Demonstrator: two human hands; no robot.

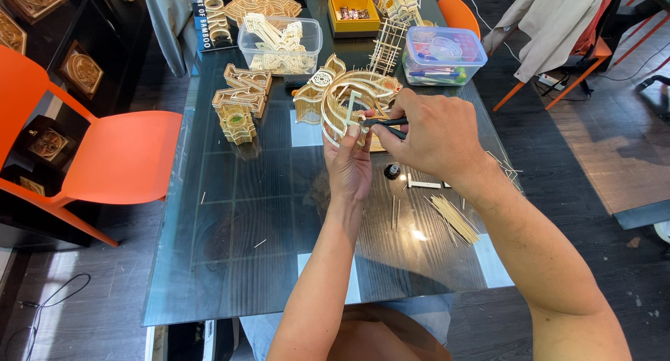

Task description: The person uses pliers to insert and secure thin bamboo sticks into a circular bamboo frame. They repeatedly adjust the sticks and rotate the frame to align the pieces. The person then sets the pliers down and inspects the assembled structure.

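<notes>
Bamboo lattice piece (352, 99) at upper centre of frame, above glass table (230, 249): pale, curved ribs, thin slats fanned between. Left hand (349, 167) under it, fingers clamped on lower rim. Right hand (433, 134) fingers closed on black-handled tool (384, 126), tip touching piece.

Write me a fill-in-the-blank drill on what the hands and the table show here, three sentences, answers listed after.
1. The left hand holds a curved bamboo lattice piece from below, while the right hand grips a ____-handled tool against it.
2. The chair left of the glass table is ____.
3. The clear box behind the right hand has a ____ lid.

Missing words: black; orange; blue
</notes>
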